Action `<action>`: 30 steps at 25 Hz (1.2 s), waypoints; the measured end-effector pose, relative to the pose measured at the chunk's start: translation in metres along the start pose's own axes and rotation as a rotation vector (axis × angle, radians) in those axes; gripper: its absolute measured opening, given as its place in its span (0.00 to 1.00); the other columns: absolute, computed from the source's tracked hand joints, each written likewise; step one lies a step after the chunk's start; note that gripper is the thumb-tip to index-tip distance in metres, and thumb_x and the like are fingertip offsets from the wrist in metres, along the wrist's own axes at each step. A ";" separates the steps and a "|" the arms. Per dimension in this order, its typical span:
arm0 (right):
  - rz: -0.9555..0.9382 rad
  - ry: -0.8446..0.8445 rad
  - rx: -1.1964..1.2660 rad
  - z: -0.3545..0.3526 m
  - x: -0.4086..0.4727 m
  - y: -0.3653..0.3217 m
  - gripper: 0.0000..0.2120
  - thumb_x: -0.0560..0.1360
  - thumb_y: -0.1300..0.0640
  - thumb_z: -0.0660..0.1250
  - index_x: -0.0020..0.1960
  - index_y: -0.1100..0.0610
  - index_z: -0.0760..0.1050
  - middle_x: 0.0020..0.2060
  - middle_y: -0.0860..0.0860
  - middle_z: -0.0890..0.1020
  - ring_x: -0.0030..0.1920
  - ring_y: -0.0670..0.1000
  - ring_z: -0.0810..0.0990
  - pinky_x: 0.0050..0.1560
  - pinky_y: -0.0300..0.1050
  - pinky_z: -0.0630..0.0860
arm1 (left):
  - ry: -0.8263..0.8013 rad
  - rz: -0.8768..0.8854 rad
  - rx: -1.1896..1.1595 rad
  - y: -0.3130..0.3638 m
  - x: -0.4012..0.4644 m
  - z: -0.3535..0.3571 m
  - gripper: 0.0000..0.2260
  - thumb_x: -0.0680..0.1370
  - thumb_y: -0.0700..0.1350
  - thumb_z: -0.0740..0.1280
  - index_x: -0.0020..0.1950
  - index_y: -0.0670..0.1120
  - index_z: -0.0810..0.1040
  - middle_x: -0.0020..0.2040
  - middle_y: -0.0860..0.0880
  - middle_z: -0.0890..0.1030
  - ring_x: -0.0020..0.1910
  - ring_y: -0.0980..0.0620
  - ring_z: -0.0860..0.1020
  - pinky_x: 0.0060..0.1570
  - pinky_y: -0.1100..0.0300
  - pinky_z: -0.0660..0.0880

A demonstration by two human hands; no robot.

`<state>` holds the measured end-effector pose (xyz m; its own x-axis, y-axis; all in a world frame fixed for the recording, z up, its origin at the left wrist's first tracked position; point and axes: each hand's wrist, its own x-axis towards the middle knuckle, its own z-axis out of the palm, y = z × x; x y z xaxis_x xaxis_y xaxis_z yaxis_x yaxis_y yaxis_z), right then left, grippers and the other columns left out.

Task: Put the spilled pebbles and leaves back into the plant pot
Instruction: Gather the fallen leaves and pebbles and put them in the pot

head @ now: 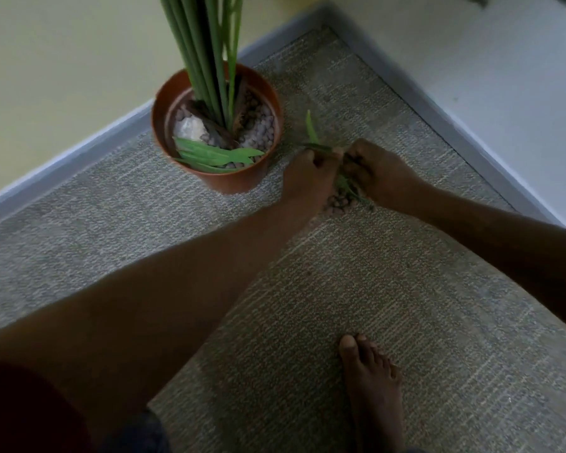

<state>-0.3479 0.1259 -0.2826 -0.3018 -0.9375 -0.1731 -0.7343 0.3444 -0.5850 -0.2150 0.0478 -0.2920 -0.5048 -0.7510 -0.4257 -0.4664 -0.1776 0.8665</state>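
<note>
The pot (242, 178) is terracotta orange-brown, its stems (206, 60) plain mid-green, and the leaves (216, 155) lying inside it a brighter green beside grey-mauve pebbles (262, 125) and one whitish stone (190, 127). The carpet (373, 289) is grey with a fine pale horizontal fleck, and the spilled pebbles (335, 204) on it are reddish-brown under dark green leaf scraps (312, 129). The left wall (62, 60) is pale yellow, the right wall (487, 76) white, and the skirting (62, 158) bluish grey.

Grey carpet (406, 305), grey skirting (62, 158), bare foot (371, 380).
</note>
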 end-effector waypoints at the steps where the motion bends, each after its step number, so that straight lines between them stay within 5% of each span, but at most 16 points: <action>1: -0.064 -0.040 0.003 -0.006 -0.003 -0.006 0.06 0.80 0.55 0.61 0.51 0.58 0.72 0.42 0.50 0.75 0.42 0.50 0.74 0.36 0.37 0.66 | -0.012 -0.030 -0.071 0.006 -0.010 -0.016 0.13 0.78 0.56 0.67 0.46 0.45 0.78 0.41 0.45 0.82 0.35 0.47 0.81 0.33 0.56 0.76; 3: -0.169 -0.109 0.022 -0.019 -0.009 -0.021 0.04 0.79 0.55 0.63 0.48 0.55 0.72 0.39 0.47 0.74 0.39 0.44 0.73 0.37 0.41 0.65 | -0.035 -0.103 -0.252 0.017 -0.031 -0.051 0.08 0.79 0.48 0.68 0.46 0.44 0.77 0.40 0.46 0.83 0.28 0.53 0.79 0.24 0.63 0.71; 7: -0.281 -0.143 0.066 -0.025 -0.008 -0.058 0.07 0.77 0.51 0.66 0.48 0.55 0.76 0.36 0.49 0.77 0.34 0.44 0.74 0.34 0.38 0.68 | -0.027 -0.216 -0.344 0.036 -0.066 -0.105 0.03 0.79 0.44 0.67 0.49 0.45 0.78 0.33 0.51 0.83 0.23 0.57 0.77 0.21 0.67 0.70; 12: 0.058 -0.179 0.602 -0.006 0.015 -0.113 0.05 0.75 0.60 0.70 0.49 0.61 0.77 0.32 0.52 0.81 0.26 0.45 0.75 0.25 0.38 0.74 | 0.121 -0.303 -0.356 0.027 -0.061 -0.159 0.05 0.79 0.43 0.66 0.44 0.44 0.79 0.28 0.51 0.82 0.22 0.59 0.76 0.20 0.68 0.70; 17: 0.212 -0.175 0.789 0.008 0.038 -0.140 0.12 0.73 0.66 0.71 0.56 0.62 0.75 0.42 0.57 0.81 0.36 0.50 0.81 0.35 0.41 0.82 | 0.254 -0.340 -0.389 0.008 -0.045 -0.181 0.09 0.80 0.42 0.66 0.42 0.40 0.78 0.26 0.49 0.80 0.21 0.57 0.77 0.22 0.66 0.75; 21: 0.189 0.009 0.770 0.010 0.046 -0.124 0.20 0.70 0.68 0.72 0.61 0.61 0.73 0.52 0.54 0.82 0.40 0.51 0.84 0.36 0.43 0.81 | 0.357 -0.300 -0.513 0.006 -0.033 -0.189 0.07 0.80 0.40 0.65 0.46 0.37 0.77 0.33 0.43 0.81 0.25 0.53 0.80 0.28 0.63 0.80; 23: 0.163 0.141 0.731 0.002 0.047 -0.107 0.18 0.70 0.67 0.71 0.58 0.59 0.74 0.50 0.51 0.82 0.35 0.49 0.82 0.33 0.41 0.79 | 0.397 -0.269 -0.393 0.012 -0.037 -0.191 0.07 0.79 0.39 0.67 0.48 0.35 0.77 0.36 0.41 0.80 0.27 0.50 0.79 0.28 0.61 0.80; 26: 0.224 0.257 0.639 -0.006 0.045 -0.067 0.11 0.69 0.64 0.70 0.50 0.55 0.76 0.41 0.49 0.81 0.31 0.48 0.80 0.30 0.43 0.77 | 0.400 -0.250 0.169 0.023 -0.046 -0.193 0.10 0.76 0.43 0.70 0.53 0.40 0.74 0.39 0.43 0.81 0.28 0.48 0.82 0.29 0.58 0.79; 30: 0.318 0.318 0.392 -0.001 0.035 -0.013 0.07 0.67 0.62 0.69 0.39 0.50 0.75 0.36 0.47 0.79 0.41 0.55 0.82 0.40 0.51 0.78 | 0.116 -0.200 0.583 0.045 -0.063 -0.163 0.12 0.77 0.51 0.68 0.50 0.41 0.81 0.35 0.45 0.85 0.31 0.49 0.85 0.40 0.53 0.84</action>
<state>-0.3494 0.0885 -0.2800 -0.6821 -0.7095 -0.1770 -0.3172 0.5051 -0.8027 -0.0856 -0.0167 -0.1839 -0.2998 -0.8088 -0.5059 -0.8797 0.0293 0.4745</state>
